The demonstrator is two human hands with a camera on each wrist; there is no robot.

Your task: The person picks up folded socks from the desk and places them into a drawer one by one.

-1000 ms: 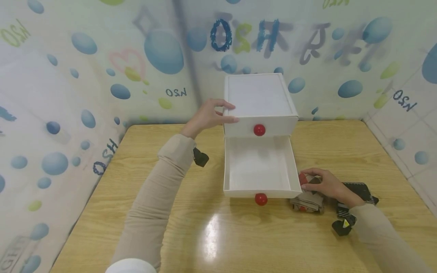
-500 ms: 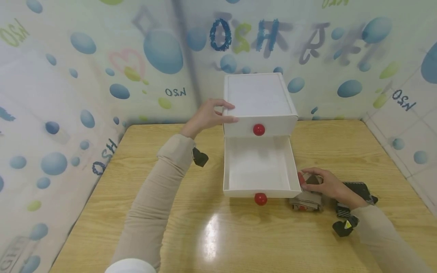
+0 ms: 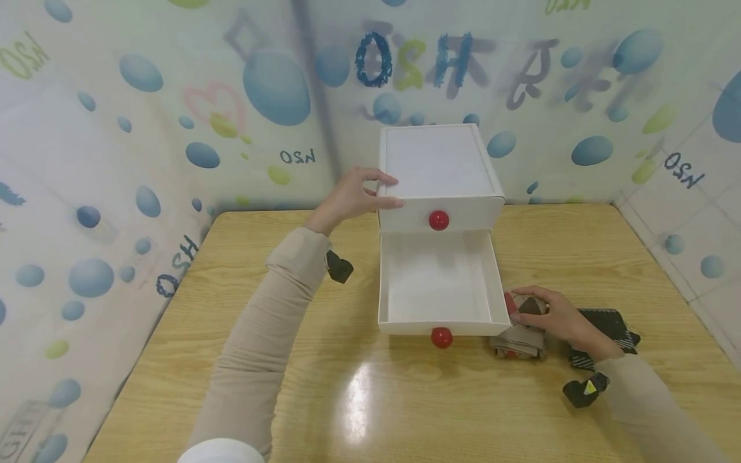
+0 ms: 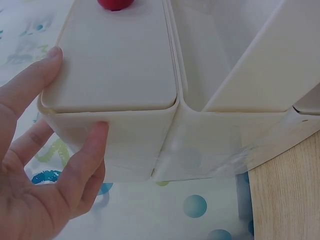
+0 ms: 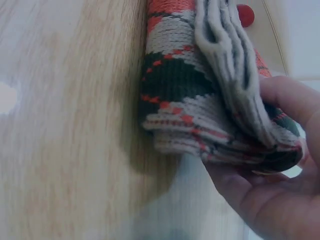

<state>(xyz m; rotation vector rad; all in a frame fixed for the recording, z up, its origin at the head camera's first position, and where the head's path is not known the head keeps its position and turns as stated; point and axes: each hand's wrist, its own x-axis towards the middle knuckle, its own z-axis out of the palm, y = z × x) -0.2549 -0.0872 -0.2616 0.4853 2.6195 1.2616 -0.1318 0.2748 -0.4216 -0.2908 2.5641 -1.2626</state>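
In the head view a white two-drawer cabinet (image 3: 440,161) has its upper drawer closed and its lower drawer (image 3: 440,283) pulled out, with nothing inside. My left hand (image 3: 354,194) holds the cabinet's upper front left corner; the left wrist view shows the thumb at the front's edge and a fingertip on the top. Right of the drawer, my right hand (image 3: 552,316) pinches folded socks (image 3: 521,337). Up close in the right wrist view, the socks (image 5: 185,85) are thick grey knit with red and dark green patches, the thumb and fingers at one end.
Dark folded socks (image 3: 608,325) with a striped part lie behind my right wrist. A red knob (image 3: 442,337) sticks out from the lower drawer's front. The wooden table (image 3: 301,386) runs back to a wall (image 3: 324,128) with blue dots.
My right wrist has shifted very slightly, and a little more of the dark striped socks shows. My left hand and the cabinet have stayed put.
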